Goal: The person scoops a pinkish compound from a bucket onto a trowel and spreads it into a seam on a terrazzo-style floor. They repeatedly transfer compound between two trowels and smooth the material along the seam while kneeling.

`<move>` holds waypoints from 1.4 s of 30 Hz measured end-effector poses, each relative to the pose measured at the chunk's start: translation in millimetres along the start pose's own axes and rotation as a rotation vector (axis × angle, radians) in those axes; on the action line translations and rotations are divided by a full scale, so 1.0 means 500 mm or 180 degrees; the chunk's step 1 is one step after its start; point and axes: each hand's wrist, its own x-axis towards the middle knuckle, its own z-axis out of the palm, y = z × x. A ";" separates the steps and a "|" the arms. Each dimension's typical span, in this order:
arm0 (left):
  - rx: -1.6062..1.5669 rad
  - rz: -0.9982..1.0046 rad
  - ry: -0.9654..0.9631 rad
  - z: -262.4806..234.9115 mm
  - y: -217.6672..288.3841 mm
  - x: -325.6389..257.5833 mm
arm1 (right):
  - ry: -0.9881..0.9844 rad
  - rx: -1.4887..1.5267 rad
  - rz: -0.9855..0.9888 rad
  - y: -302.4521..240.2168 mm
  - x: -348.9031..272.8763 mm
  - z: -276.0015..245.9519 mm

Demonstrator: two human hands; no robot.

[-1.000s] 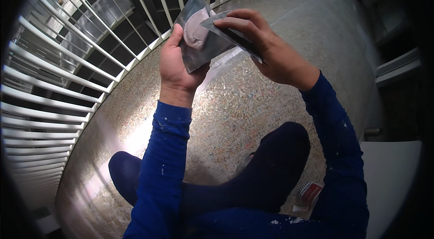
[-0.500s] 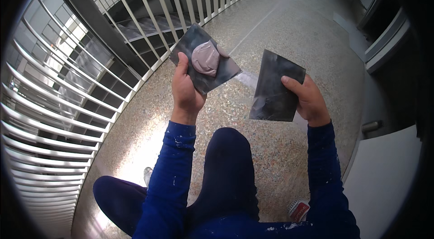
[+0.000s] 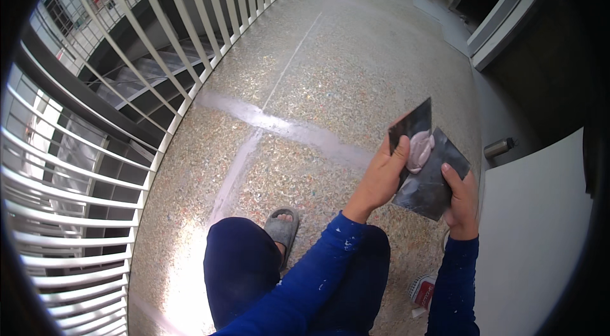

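- The person's left hand [image 3: 379, 177] is closed around one side of a thin, dark grey, flat metal-looking plate [image 3: 410, 120]. Its thumb lies along the near edge, probably to steady the plate while leaving most of the upper face free.
- A smooth, pale pink mound of paste [image 3: 420, 150] sits on that plate, just past the left thumb; the plate seems to serve as its carrier.
- The right hand [image 3: 463, 201] grips a second dark grey, straight-edged metal-looking plate [image 3: 431, 185], thumb pressed on the upper face and fingers mostly hidden behind. This pinch likely leaves the far edges clear.
- The second plate meets or overlaps the paste's near side; whether they touch cannot be told. Both hands are close together, seemingly so one plate can reach the other's load.
- Both plates are held above the speckled terrazzo-like floor [image 3: 305, 75], which bears pale pink smooth bands [image 3: 314, 137].
- A red-and-white container [image 3: 423, 293] stands or lies on the floor beside the right sleeve [image 3: 454, 279], apparently within arm's reach.
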 end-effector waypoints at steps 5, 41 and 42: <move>0.0420 -0.0324 -0.0621 0.053 0.048 0.036 | 0.0534 0.0627 0.0511 -0.062 0.010 -0.015; -0.2734 -0.0659 0.1277 0.269 1.000 0.623 | -0.2320 -0.2617 -0.2308 -1.156 0.403 0.425; -0.2686 -0.0629 0.1283 0.272 0.972 0.664 | -0.2316 -0.2635 -0.2253 -1.154 0.452 0.401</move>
